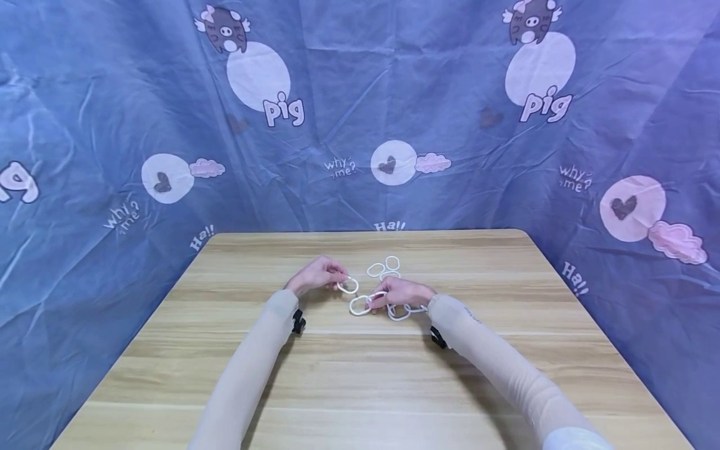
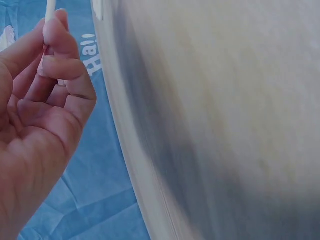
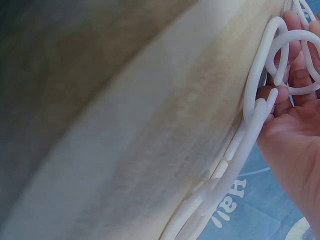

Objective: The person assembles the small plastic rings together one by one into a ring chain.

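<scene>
My left hand pinches a loose white oval plastic link between thumb and fingertips, just left of the right hand. Only the link's thin edge shows at the top of the left wrist view. My right hand grips a white plastic chain near its end, fingers curled round the links. From these fingers an end link sticks out to the left, close below the left hand's link. More joined links trail under the right hand and wrist, partly hidden by them.
Several white links lie on the wooden table just beyond the right hand. A blue printed cloth hangs behind and beside the table. Both forearms wear pale sleeves, with a black device at each wrist.
</scene>
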{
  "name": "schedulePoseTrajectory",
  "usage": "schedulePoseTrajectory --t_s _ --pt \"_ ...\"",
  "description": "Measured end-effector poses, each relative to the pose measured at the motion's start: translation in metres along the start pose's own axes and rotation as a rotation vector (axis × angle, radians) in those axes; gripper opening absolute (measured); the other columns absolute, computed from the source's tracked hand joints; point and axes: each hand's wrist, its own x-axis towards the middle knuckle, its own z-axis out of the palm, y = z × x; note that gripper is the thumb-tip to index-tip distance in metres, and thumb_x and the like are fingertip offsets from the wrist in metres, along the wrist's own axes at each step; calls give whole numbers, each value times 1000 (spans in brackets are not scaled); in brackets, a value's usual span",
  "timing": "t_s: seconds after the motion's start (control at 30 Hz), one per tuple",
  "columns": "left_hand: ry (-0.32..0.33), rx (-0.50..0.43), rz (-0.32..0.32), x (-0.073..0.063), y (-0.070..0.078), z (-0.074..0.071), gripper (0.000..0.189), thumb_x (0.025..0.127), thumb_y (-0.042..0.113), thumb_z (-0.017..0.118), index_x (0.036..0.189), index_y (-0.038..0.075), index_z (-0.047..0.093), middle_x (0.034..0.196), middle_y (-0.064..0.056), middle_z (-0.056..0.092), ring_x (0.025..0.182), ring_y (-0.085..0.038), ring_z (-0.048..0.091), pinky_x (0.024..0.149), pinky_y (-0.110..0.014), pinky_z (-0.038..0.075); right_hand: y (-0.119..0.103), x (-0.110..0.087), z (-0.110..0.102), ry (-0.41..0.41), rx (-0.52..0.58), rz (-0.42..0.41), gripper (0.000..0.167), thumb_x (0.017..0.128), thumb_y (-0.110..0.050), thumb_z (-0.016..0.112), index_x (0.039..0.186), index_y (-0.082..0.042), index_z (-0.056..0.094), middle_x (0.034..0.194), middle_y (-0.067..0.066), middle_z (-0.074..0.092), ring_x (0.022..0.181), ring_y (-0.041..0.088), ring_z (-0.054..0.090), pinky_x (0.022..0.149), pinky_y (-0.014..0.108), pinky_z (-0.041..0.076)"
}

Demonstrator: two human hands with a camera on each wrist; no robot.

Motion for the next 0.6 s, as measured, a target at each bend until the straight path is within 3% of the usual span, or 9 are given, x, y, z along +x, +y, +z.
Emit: schedulePoseTrajectory --t_s 0.27,0.6 --pt "-43 -28 22 -2 5 2 14 91 7 67 101 0 72 88 -22 69 62 -13 52 55 -21 42 -2 0 1 32 26 -4 17 90 -13 69 104 -4 75 83 4 74 66 9 55 57 17 43" --pt "-142 7 32 1 7 9 11 88 5 69 96 -1 73 71 -2 66 57 -8 49 53 -20 41 -6 -1 2 69 -38 8 17 91 -12 68 104 -5 75 85 6 74 64 8 53 55 16 43"
